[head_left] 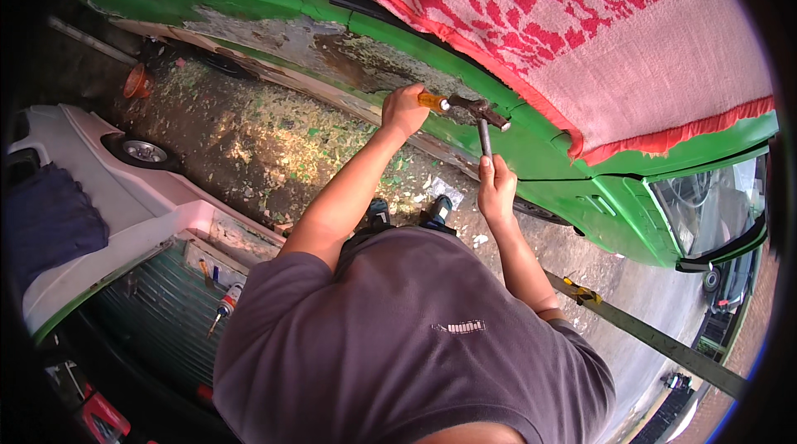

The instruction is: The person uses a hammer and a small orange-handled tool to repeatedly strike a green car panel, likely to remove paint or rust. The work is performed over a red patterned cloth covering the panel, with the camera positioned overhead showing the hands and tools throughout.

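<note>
My left hand (403, 112) grips a chisel-like tool with a translucent orange handle (432, 103), held against or just in front of the green vehicle's side (544, 141), where paint is stripped to a mottled grey and brown patch (353, 53). My right hand (496, 186) is wrapped round the metal shaft of a hammer (486, 138). The hammer head (480, 112) is beside the orange handle's end; whether they touch I cannot tell. The tool's tip is hidden.
A red-and-pink patterned blanket (598, 29) drapes over the vehicle. Paint chips (249, 137) litter the floor. A pale pickup (145, 211) with a dark cloth (58, 220) and caulking gun (226, 307) is left. An orange cone-shaped object (137, 83) lies far left; a long metal bar (647, 332) runs right.
</note>
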A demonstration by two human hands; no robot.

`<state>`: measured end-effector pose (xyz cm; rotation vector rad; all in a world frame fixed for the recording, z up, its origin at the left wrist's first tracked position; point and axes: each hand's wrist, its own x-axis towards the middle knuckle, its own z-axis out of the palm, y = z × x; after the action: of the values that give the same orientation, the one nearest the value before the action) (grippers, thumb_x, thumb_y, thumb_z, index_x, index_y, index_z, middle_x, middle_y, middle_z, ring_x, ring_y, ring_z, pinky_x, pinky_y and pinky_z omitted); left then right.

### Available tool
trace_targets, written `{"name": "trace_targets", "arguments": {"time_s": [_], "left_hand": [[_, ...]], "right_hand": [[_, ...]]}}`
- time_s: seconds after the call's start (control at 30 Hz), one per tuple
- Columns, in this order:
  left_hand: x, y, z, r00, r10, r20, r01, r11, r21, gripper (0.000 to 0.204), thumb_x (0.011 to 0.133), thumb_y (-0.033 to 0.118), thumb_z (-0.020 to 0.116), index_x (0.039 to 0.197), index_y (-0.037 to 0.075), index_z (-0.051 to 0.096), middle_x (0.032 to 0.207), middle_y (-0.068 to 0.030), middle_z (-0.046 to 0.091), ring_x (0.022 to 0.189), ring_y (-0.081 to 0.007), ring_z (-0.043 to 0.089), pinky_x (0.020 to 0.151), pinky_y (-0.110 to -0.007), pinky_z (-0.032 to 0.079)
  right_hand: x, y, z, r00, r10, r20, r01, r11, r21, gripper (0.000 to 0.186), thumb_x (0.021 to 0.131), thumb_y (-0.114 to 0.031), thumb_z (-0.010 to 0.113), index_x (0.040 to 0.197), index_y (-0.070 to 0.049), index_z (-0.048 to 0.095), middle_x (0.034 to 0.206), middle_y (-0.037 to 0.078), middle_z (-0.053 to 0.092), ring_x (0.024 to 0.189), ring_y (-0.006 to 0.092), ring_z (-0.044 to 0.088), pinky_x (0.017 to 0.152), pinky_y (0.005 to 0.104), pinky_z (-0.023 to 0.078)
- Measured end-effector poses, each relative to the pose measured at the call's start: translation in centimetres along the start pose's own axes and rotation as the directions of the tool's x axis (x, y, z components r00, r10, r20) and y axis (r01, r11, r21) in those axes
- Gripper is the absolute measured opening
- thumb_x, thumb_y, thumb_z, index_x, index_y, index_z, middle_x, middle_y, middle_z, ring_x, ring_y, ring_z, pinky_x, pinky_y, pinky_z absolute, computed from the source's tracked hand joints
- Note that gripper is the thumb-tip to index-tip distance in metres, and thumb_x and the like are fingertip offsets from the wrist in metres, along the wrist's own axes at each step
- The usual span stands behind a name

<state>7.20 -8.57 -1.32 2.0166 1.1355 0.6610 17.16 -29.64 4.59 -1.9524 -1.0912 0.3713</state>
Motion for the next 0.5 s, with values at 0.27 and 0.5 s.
{"name": "trace_targets", "arguments": {"time_s": [0.27,0.5], "left_hand": [[0.2,-0.1,0.1,1.0,0.019,-0.006,-0.019,1.0,0.019,0.013,0.078,0.016,0.058,0.086,0.008,0.065,0.088,-0.0187,0.067,0.086,-0.0407,0.062,0.073,-0.049,0.048],[-0.6,0.2,-0.3,1.0,-0.007,0.007,0.007,1.0,0.016,0.014,0.079,0.019,0.06,0.085,0.008,0.064,0.087,-0.0179,0.067,0.085,-0.0404,0.062,0.073,-0.048,0.048]], "right_hand": [[-1.1,1.2,0.7,0.999,-0.015,0.03,0.015,1.0,0.006,0.037,0.1,-0.031,0.05,0.08,0.0,0.051,0.056,0.009,0.047,0.052,0.0169,0.047,0.049,0.0375,0.038],[-2.2,0.6,-1.1,0.978,-0.07,-0.195,0.154,0.877,0.456,0.037,0.101,-0.029,0.047,0.077,-0.001,0.05,0.054,0.004,0.047,0.046,0.0137,0.041,0.046,0.031,0.034]]}}
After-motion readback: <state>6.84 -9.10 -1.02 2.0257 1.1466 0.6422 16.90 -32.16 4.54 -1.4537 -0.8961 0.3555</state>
